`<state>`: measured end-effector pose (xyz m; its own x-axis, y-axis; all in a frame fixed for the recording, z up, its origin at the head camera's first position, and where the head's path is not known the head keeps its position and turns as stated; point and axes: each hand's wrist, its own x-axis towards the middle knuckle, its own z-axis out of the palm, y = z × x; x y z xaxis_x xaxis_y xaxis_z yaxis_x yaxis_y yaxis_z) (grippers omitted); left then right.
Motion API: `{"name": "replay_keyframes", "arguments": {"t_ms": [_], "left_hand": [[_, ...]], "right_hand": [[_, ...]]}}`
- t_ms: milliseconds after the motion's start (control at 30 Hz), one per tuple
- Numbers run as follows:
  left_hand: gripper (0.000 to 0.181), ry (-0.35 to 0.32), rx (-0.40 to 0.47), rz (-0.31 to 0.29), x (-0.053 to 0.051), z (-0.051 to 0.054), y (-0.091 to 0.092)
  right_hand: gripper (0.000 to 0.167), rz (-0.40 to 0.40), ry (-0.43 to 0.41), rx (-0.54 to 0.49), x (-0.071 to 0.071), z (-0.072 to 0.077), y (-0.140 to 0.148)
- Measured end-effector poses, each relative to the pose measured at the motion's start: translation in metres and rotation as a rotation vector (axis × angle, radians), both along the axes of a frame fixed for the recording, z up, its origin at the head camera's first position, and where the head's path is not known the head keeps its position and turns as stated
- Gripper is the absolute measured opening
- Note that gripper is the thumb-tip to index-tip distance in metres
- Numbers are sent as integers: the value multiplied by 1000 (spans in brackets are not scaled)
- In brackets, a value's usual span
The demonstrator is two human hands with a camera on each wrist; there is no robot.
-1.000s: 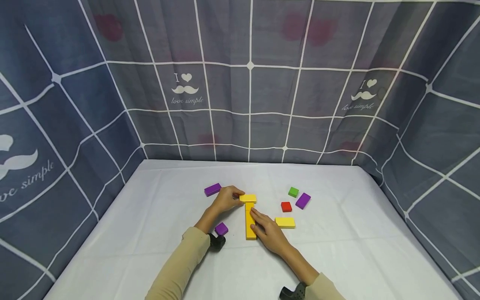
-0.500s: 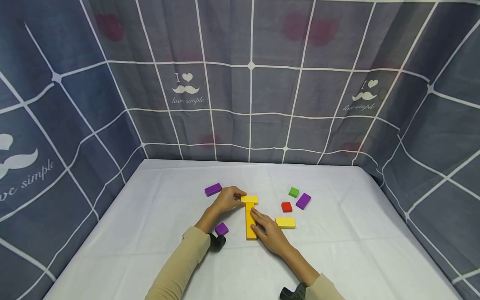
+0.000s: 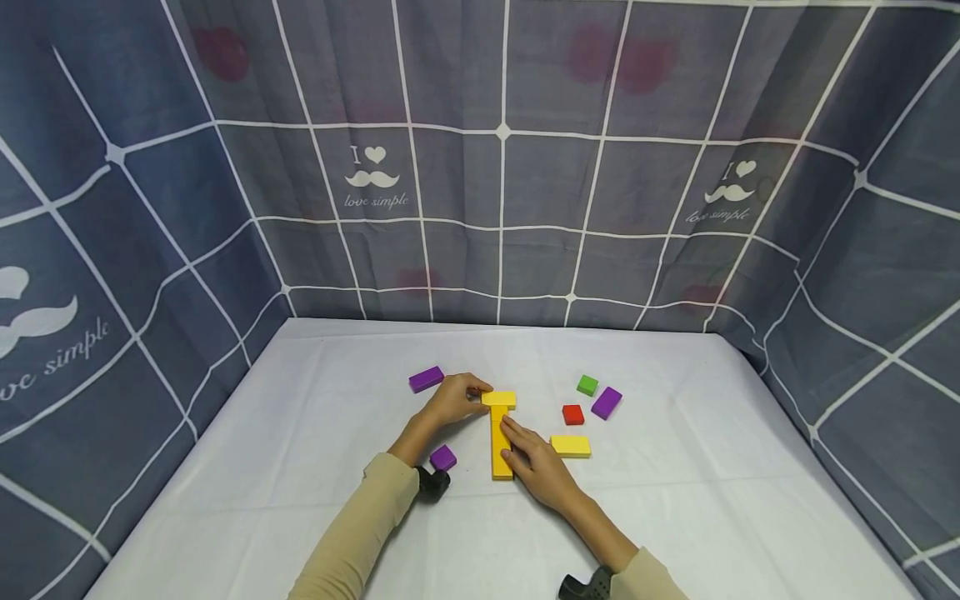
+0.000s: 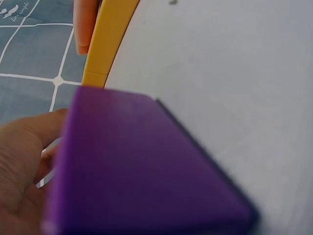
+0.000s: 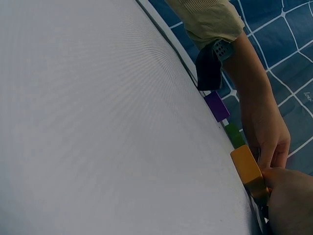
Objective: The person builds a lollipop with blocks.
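Observation:
My left hand pinches the left end of a yellow block lying crosswise. That block touches the far end of a narrow yellow row with a seam in it, so together they form a T. My right hand rests along the row's right side, its fingers fairly straight against it. A purple block looms large beside my left hand in the left wrist view. In the right wrist view, a green block and a purple block show near the yellow row's end.
To the right lie a yellow block, a red block, a green block and a purple block. Two more purple blocks, the far one and the near one, flank my left arm. White cloth covers the table.
The crosswise yellow block has shifted slightly right and toward me with my left hand, then stayed put over the last half second. My right hand has stayed in place.

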<state>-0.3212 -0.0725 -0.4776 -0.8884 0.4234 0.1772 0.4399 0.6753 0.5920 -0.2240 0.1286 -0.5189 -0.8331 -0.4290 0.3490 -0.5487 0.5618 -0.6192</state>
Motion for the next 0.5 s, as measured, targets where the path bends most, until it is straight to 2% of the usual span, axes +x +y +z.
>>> {"name": "replay_keyframes", "arguments": {"t_ms": [300,500], "left_hand": [[40,1,9,-39,-1,2,-6],[34,13,119,-60,9,12,-21]], "right_hand": [[48,8,39,8,-1,-1,0],[48,7,18,6,-1,-1,0]]}}
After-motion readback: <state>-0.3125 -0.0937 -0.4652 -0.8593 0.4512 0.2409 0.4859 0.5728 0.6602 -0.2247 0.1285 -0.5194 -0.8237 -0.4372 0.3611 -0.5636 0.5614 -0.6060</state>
